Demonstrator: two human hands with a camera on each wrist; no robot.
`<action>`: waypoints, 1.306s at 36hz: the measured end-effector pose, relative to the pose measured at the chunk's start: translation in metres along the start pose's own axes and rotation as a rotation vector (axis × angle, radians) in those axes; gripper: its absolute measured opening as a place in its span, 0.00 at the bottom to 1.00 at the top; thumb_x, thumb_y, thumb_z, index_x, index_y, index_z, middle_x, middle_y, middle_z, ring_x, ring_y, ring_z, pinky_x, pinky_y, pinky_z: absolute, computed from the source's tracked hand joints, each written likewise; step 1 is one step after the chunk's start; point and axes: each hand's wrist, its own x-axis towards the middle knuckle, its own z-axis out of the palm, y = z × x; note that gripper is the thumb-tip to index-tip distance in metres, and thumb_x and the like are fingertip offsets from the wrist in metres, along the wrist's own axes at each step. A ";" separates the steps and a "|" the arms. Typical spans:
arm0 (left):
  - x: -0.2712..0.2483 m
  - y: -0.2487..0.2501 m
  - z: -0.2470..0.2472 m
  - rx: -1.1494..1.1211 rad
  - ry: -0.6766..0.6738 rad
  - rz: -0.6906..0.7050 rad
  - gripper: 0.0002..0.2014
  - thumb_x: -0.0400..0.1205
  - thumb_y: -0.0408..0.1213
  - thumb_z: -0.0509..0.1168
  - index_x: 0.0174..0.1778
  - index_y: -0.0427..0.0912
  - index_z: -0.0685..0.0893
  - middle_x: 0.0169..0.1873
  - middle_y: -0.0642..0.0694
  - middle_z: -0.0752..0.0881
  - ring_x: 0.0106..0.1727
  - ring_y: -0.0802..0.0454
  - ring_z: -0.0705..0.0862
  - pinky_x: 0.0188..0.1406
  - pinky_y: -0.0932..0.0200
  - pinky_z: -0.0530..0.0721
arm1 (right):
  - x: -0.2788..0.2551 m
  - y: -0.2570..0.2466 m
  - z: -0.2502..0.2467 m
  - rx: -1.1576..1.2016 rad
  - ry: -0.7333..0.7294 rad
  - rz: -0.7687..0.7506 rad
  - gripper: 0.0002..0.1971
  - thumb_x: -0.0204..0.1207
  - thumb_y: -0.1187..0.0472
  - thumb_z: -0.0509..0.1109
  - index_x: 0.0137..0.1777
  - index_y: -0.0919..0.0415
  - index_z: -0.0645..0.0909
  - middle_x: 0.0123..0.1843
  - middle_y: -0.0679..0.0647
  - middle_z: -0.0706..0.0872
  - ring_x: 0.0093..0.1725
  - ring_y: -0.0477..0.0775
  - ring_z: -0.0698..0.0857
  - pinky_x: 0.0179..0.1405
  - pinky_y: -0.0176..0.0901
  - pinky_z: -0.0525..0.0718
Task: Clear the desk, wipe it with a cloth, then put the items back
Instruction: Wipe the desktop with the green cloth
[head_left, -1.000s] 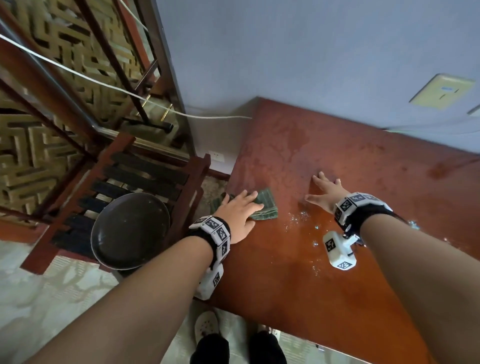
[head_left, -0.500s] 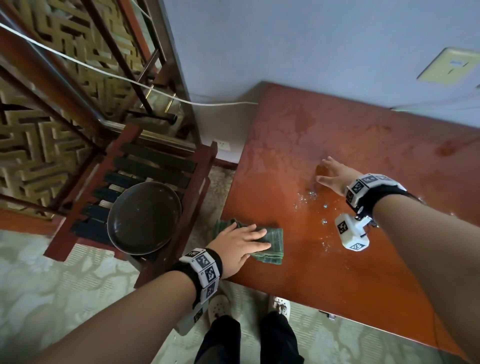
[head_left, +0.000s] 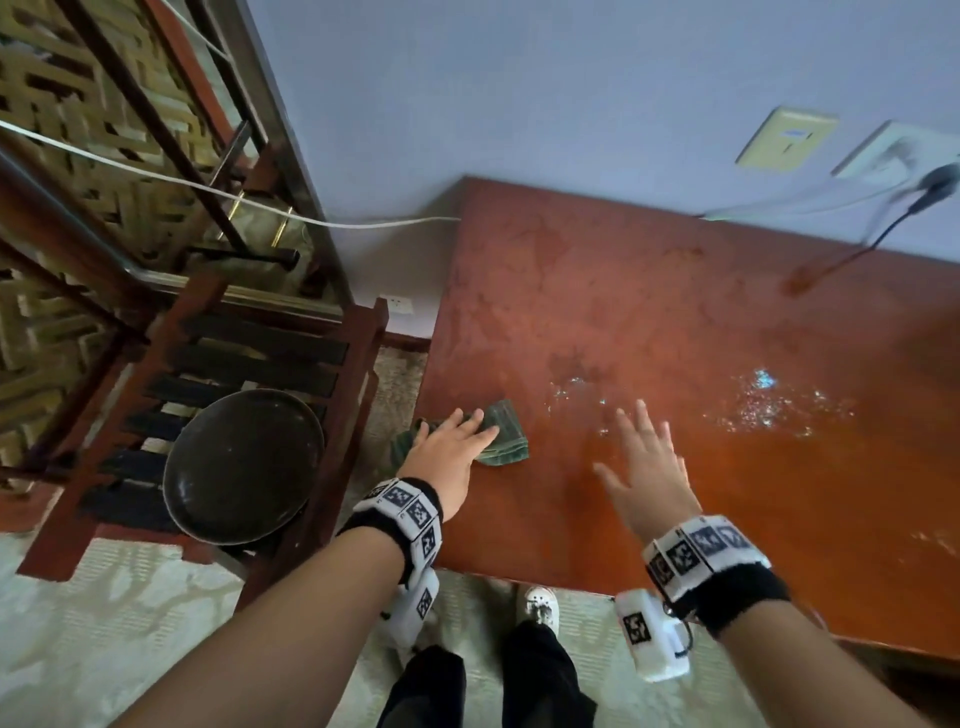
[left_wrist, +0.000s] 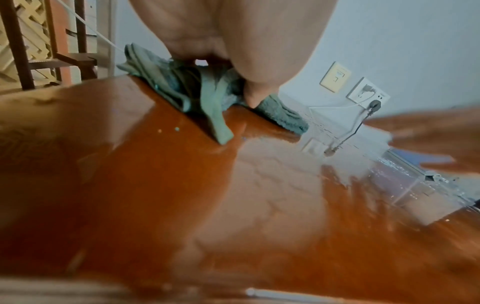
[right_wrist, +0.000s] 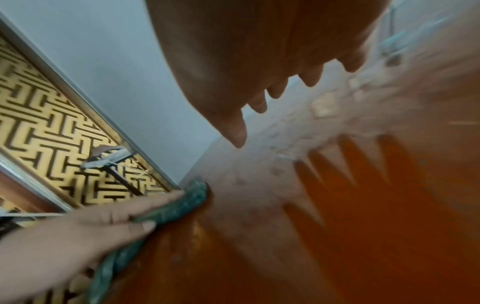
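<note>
Both hands are working over the bare desk (head_left: 649, 322): the left hand (head_left: 447, 457) is pressing flat-fingered on the green cloth (head_left: 506, 434) at the desk's left edge to drag it, while the right hand (head_left: 644, 467) is hovering spread and empty, probably for balance, beside water droplets (head_left: 769, 410).

The counter (head_left: 649, 322) in front of me is glossy reddish-brown wood, set against the pale wall. Its top shines wet, with beads of water (head_left: 769, 410) scattered right of the middle. A folded green cloth (head_left: 506, 434) lies at its left edge, one corner hanging past it, and my left grip (head_left: 449, 457) rests flat on top of it. My right grip (head_left: 647, 467) hangs spread over the counter near the front, just beside the droplets.
</note>
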 end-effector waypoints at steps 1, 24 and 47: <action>-0.001 0.000 0.000 0.008 -0.006 0.000 0.31 0.89 0.27 0.51 0.87 0.57 0.55 0.87 0.53 0.51 0.87 0.50 0.47 0.84 0.38 0.48 | -0.011 0.011 0.010 -0.017 -0.016 0.049 0.39 0.81 0.43 0.59 0.83 0.46 0.39 0.83 0.43 0.31 0.83 0.56 0.37 0.81 0.62 0.49; -0.063 0.011 0.032 0.059 -0.195 0.246 0.36 0.86 0.20 0.53 0.85 0.58 0.59 0.87 0.56 0.51 0.87 0.54 0.45 0.86 0.42 0.44 | -0.052 0.050 0.052 0.010 -0.036 0.327 0.40 0.81 0.36 0.51 0.84 0.59 0.41 0.85 0.57 0.37 0.84 0.61 0.41 0.83 0.54 0.50; -0.068 0.062 0.049 -0.059 0.080 -0.211 0.33 0.89 0.29 0.54 0.87 0.57 0.52 0.88 0.49 0.47 0.87 0.46 0.44 0.85 0.39 0.49 | -0.051 0.052 0.057 0.028 -0.040 0.302 0.44 0.80 0.34 0.52 0.84 0.60 0.40 0.85 0.58 0.35 0.84 0.63 0.40 0.81 0.60 0.50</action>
